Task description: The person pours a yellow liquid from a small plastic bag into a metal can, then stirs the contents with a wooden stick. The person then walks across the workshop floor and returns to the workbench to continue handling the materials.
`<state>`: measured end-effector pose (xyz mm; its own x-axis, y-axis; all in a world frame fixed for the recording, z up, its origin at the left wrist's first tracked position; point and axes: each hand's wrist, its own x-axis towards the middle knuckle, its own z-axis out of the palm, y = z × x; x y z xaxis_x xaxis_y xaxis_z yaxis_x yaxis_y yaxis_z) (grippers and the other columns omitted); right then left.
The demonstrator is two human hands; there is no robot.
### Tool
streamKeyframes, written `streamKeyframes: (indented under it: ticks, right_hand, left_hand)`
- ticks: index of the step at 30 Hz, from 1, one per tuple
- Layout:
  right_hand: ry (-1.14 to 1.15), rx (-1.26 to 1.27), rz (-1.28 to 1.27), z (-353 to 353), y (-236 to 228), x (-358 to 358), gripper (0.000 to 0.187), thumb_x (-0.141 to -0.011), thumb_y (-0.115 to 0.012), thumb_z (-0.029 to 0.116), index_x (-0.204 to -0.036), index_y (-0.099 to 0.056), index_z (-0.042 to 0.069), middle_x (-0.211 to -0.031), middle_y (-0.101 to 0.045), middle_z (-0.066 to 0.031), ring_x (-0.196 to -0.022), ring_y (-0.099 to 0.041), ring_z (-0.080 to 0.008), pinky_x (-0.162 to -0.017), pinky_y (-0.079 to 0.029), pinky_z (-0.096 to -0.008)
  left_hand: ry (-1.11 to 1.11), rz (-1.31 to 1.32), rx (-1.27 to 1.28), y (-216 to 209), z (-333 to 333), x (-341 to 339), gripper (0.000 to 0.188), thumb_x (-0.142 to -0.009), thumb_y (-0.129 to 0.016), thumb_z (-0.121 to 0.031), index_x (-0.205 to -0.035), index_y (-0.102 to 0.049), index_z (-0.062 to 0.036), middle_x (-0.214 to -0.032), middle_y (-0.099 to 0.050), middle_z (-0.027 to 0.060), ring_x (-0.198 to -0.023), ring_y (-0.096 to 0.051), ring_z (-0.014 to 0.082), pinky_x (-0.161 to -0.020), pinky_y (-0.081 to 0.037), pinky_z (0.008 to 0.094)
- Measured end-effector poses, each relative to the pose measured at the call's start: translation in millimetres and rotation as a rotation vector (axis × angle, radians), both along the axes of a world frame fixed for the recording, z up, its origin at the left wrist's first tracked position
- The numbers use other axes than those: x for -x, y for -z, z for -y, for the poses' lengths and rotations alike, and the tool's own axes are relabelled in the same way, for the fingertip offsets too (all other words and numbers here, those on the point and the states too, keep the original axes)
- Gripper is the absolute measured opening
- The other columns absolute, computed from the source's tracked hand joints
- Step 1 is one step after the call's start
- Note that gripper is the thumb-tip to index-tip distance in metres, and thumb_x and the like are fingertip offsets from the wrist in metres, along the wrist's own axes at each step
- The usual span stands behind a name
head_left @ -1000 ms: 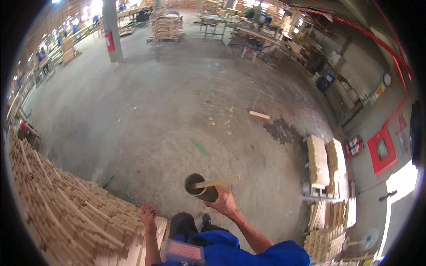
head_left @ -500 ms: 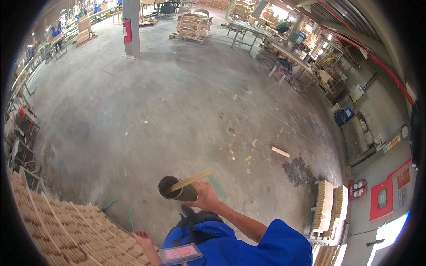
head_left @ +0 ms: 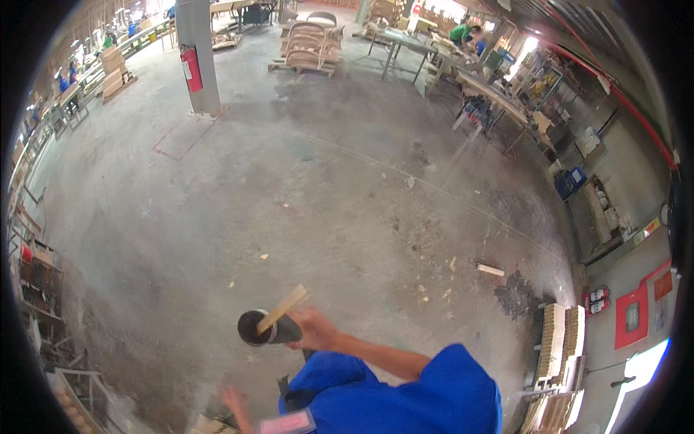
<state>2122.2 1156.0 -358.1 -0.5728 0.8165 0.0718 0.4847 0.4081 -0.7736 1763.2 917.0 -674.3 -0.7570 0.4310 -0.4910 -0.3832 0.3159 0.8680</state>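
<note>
My right hand (head_left: 316, 329) is closed around a dark cylindrical cup (head_left: 288, 330), held in front of my blue shirt. The cup is tilted, its round mouth toward the left, and its inside looks dark. A flat wooden stick (head_left: 286, 305) stands in the cup and sticks out past the rim to the upper right. My left hand (head_left: 236, 402) hangs low at the lower left, smeared by motion. Nothing can be made out in it. Close below it are some wooden pieces (head_left: 213, 425).
A grey pillar (head_left: 198, 58) carries a red fire extinguisher (head_left: 191, 69). Stacked curved wooden parts (head_left: 309, 47) stand at the back, workbenches (head_left: 405, 41) to their right. A small wood block (head_left: 491, 270) lies on the concrete floor. Wood stacks (head_left: 553, 340) line the right wall; metal racks (head_left: 87, 380) stand left.
My view has moved over the floor, and the large wood stack at lower left has mostly left the picture. The cup stays in my right hand; the stick now slants more steeply.
</note>
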Motion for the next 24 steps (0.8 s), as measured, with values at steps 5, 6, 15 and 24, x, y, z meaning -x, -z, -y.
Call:
streamKeyframes:
  ticks: [5,6,15,24]
  right_hand:
    - [-0.13,-0.18,-0.025,-168,-26,154,0.07,-0.061,-0.081,0.028,-0.117,-0.052,-0.002,-0.099,-0.062,-0.0159,-0.1,-0.058,-0.0314,-0.094,-0.04,-0.0422]
    - [-0.181,-0.203,-0.016,-198,-27,190,0.072,-0.061,-0.081,0.028,-0.118,-0.051,-0.003,-0.099,-0.062,-0.0163,-0.1,-0.058,-0.0314,-0.094,-0.04,-0.0419]
    - [-0.485,-0.182,-0.055,-379,-38,569,0.081,-0.059,-0.082,0.028,-0.125,-0.048,-0.004,-0.097,-0.061,-0.0165,-0.095,-0.058,-0.0304,-0.095,-0.038,-0.0403]
    - [-0.599,-0.094,-0.091,-474,-38,902,0.085,-0.058,-0.083,0.031,-0.127,-0.048,-0.004,-0.104,-0.062,-0.0164,-0.101,-0.058,-0.0299,-0.095,-0.037,-0.0408]
  left_hand:
    - [-0.163,0.189,0.283,-25,-93,52,0.027,-0.096,-0.051,-0.033,-0.082,-0.044,-0.011,-0.064,-0.048,0.0044,-0.051,-0.047,0.0179,-0.043,-0.039,0.0343]
    - [-0.169,0.207,0.294,-28,-113,68,0.026,-0.096,-0.051,-0.033,-0.084,-0.044,-0.0105,-0.065,-0.049,0.0048,-0.052,-0.048,0.0181,-0.044,-0.04,0.0344]
    - [-0.143,0.252,0.231,-48,-311,326,0.024,-0.095,-0.051,-0.029,-0.105,-0.048,-0.0067,-0.077,-0.053,0.0078,-0.06,-0.052,0.0205,-0.05,-0.043,0.035]
    - [-0.283,0.024,0.229,-82,-350,718,0.037,-0.095,-0.051,-0.025,-0.125,-0.051,-0.0028,-0.088,-0.058,0.0109,-0.069,-0.056,0.0229,-0.057,-0.047,0.0355]
